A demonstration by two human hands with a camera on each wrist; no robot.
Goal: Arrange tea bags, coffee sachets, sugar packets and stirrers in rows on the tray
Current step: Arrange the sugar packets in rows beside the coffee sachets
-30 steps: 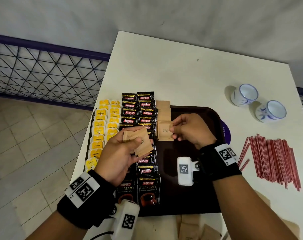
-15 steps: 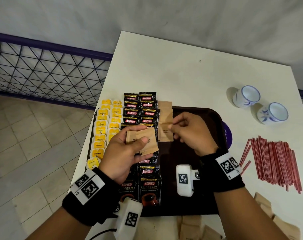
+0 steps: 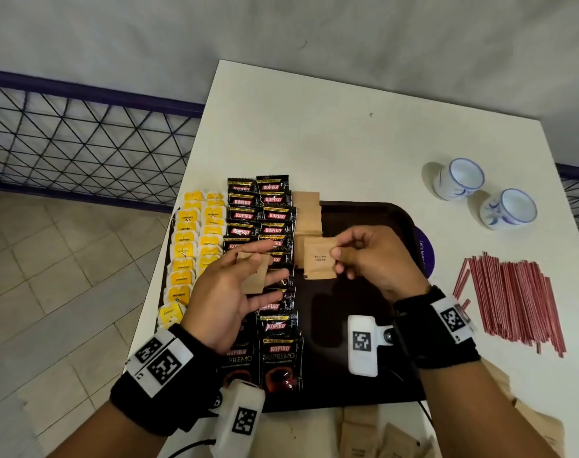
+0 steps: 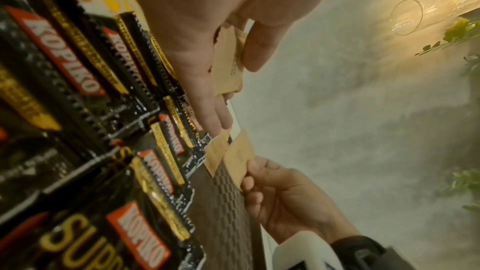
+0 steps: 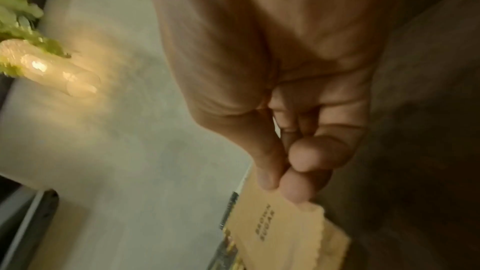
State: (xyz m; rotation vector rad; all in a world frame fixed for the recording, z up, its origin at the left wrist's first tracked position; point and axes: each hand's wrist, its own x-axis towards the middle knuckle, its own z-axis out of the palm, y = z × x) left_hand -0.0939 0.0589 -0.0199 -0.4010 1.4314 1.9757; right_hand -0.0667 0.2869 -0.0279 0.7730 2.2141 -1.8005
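A dark tray [image 3: 364,219] holds yellow tea bags [image 3: 185,256] at its left, black coffee sachets [image 3: 275,216] beside them, then a short row of brown sugar packets [image 3: 306,209]. My right hand [image 3: 337,259] pinches one brown sugar packet [image 3: 318,262] by its right edge, just above the tray at the near end of that row. The wrist view shows thumb and fingertips of the right hand [image 5: 280,184] on the packet [image 5: 280,229]. My left hand [image 3: 268,259] hovers over the sachets, its thumb holding a few sugar packets [image 3: 253,274] against straight fingers. Red stirrers [image 3: 509,299] lie on the table.
Two white and blue cups [image 3: 460,178] stand on the table [image 3: 314,127] at the back right. More loose sugar packets [image 3: 364,434] lie off the tray's near edge. The tray's right half is bare. A mesh railing [image 3: 83,143] runs past the table's left side.
The left hand's fingers have spread straighter under its packets. The right hand's packet now sits slightly nearer me, off the end of the sugar row.
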